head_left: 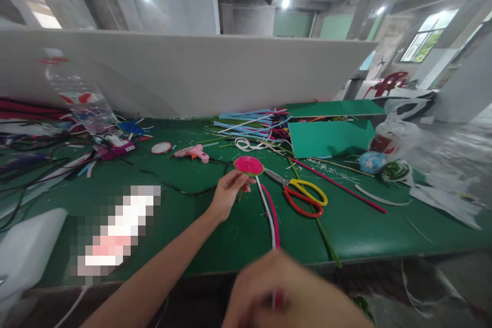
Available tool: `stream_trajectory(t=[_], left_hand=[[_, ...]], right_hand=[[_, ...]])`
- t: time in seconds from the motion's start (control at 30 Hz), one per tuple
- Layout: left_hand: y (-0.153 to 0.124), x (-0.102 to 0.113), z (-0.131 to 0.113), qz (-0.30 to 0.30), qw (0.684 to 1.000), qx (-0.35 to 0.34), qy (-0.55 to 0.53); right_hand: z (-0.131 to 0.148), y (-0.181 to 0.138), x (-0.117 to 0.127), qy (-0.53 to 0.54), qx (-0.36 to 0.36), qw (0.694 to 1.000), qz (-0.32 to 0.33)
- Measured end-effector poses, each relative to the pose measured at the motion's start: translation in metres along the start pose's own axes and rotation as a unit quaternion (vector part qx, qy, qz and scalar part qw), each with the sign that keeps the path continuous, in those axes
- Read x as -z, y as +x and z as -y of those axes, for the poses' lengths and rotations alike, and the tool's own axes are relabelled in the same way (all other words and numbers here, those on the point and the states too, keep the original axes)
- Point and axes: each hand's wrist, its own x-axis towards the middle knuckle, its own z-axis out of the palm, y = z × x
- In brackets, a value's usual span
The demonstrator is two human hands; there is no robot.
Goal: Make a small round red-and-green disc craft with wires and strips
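Observation:
Pinched in the fingers of my left hand (227, 192) is a small round pink disc (249, 165) with a yellow-green rim, raised over the table. A white pipe cleaner (266, 205) and a pink pipe cleaner (273, 207) run from beneath the disc toward me. My right hand (279, 287), close to the camera and blurred, is closed around their near ends; a bit of pink shows between the fingers. Just right of the disc lie scissors (303, 195) with one yellow and one red handle, blades apart.
On the green table (365, 230) are a pink glue gun (194, 152), a pile of blue pipe cleaners (246, 125), green boards (330, 138), yarn-like balls (372, 162) and a water bottle (82, 97). A black cord (192, 193) crosses the left side. A white panel (192, 74) stands behind.

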Motion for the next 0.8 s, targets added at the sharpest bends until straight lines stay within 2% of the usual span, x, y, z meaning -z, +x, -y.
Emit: stream_trajectory(t=[0.03,0.07,0.1,0.13,0.17,0.23,0.3,0.47,0.57,0.63,0.8], left_hand=[[0.000,0.000,0.000,-0.001,1.000,-0.001,-0.001],[0.000,-0.001,-0.001,-0.002,1.000,0.000,-0.005],[0.001,-0.001,-0.002,-0.002,1.000,0.003,-0.012],[0.002,-0.002,-0.003,-0.001,1.000,0.008,-0.021],[0.004,-0.002,-0.005,0.000,0.999,0.011,-0.032],[0.010,-0.003,-0.009,0.003,0.998,0.013,-0.056],[0.017,-0.005,-0.011,0.008,0.997,0.013,-0.074],[0.027,-0.007,-0.003,-0.001,0.996,0.017,-0.086],[0.027,-0.005,0.001,0.001,0.996,0.005,-0.090],[0.027,-0.001,0.002,-0.003,0.996,-0.011,-0.090],[0.029,0.007,0.003,-0.034,0.996,-0.037,-0.072]], right_hand=[[-0.008,0.003,0.021,-0.035,-0.042,0.997,-0.061],[-0.019,0.003,0.042,-0.135,-0.122,0.967,-0.177],[-0.030,0.000,0.062,-0.231,-0.178,0.923,-0.251],[-0.043,-0.003,0.079,-0.312,-0.214,0.881,-0.285],[-0.056,-0.007,0.094,-0.385,-0.236,0.848,-0.279],[-0.080,-0.014,0.113,-0.490,-0.268,0.801,-0.218],[-0.097,-0.016,0.120,-0.527,-0.309,0.774,-0.166],[-0.113,-0.007,0.118,-0.565,-0.336,0.748,-0.095],[-0.113,-0.003,0.121,-0.569,-0.335,0.747,-0.080],[-0.112,-0.004,0.126,-0.541,-0.342,0.761,-0.104],[-0.111,-0.013,0.146,-0.433,-0.365,0.794,-0.220]])
